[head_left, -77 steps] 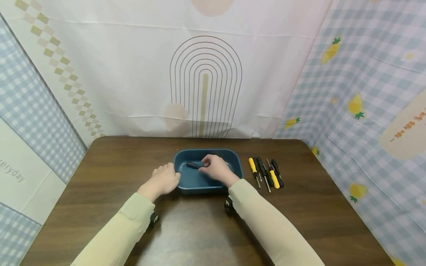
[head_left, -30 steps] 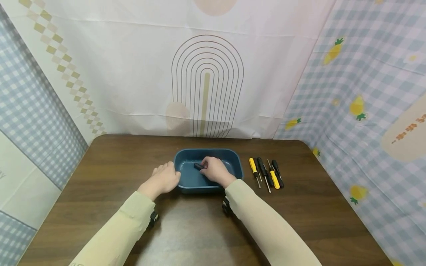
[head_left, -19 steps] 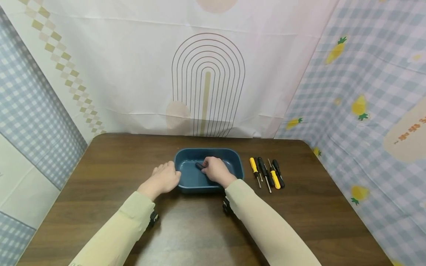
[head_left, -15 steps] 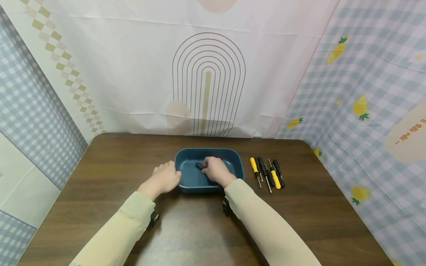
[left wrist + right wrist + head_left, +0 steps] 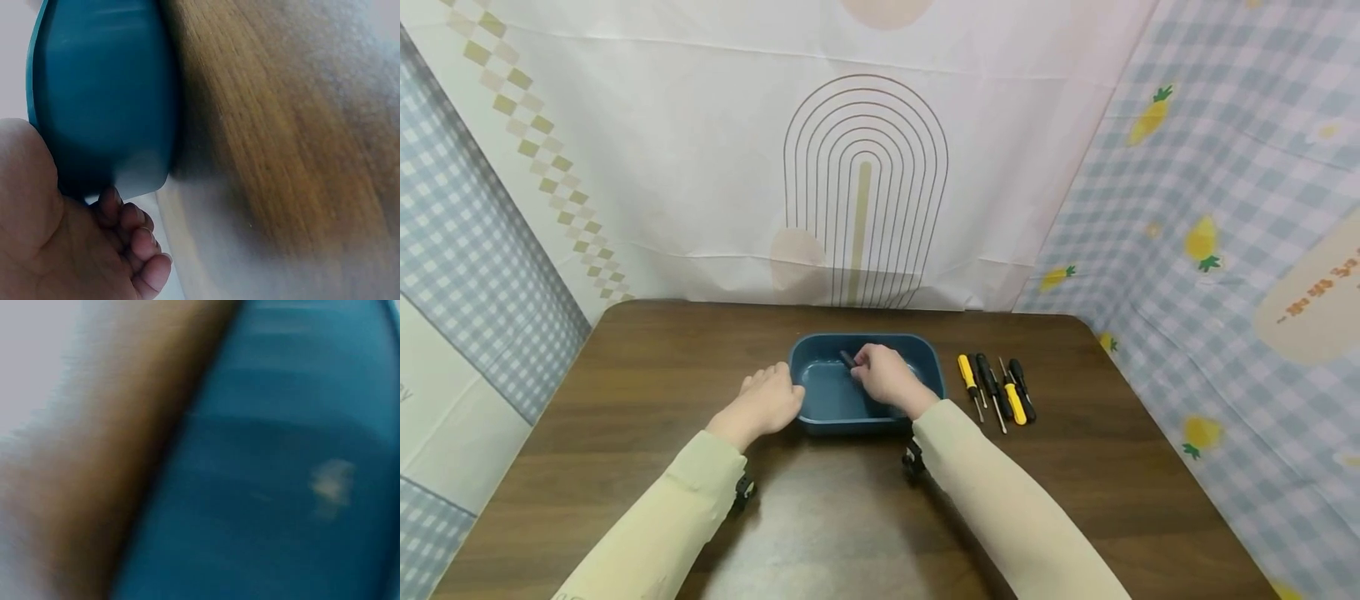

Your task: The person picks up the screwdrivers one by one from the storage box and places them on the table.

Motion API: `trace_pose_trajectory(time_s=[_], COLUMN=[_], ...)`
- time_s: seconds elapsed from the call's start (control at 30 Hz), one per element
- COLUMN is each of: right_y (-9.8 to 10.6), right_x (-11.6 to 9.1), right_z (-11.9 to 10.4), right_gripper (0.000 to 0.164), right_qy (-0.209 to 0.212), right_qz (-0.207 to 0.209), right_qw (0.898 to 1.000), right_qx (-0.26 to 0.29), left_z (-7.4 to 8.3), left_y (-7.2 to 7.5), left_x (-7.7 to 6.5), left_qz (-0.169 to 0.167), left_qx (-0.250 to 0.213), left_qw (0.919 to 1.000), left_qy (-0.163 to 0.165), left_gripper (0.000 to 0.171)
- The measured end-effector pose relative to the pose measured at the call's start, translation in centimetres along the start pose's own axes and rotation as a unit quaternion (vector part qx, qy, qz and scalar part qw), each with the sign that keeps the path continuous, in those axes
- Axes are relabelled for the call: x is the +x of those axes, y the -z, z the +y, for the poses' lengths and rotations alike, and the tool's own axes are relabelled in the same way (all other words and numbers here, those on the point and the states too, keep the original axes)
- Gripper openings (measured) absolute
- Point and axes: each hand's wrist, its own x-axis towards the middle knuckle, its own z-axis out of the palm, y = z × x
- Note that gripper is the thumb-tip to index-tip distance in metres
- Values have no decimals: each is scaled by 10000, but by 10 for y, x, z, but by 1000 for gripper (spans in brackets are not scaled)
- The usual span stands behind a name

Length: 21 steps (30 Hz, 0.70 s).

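Note:
A blue rectangular bin sits on the table. At its left end my left hand grips the rim. In the left wrist view that hand has curled fingers against the bin's end. Inside the bin, my right hand pinches a black-handled screwdriver. Its black handle points up and left from my fingertips; the shaft is hidden by the hand. The right wrist view is badly blurred and shows mostly the bin's blue wall, not the fingers.
Several screwdrivers with yellow and black handles lie side by side on the brown wooden table, right of the bin. A white patterned cloth hangs behind the table, with a checkered cloth at the right.
The right hand shifted right inside the bin and took a firmer pinch on the screwdriver. Just now it rose slightly, tilting the handle more steeply. The left hand stayed at the rim.

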Motion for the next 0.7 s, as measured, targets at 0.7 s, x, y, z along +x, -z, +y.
trace_pose_trajectory(time_s=[0.7], right_y=[100], right_x=[-36], right_z=[52], right_gripper=[32], right_qy=[268], right_qz=[1271], right_qw=[9901], right_qx=[527], left_z=[2], left_y=[-2], left_x=[2], left_qz=[14], left_qx=[-26], left_qw=[10000], left_qy=[20], left_gripper=[39])
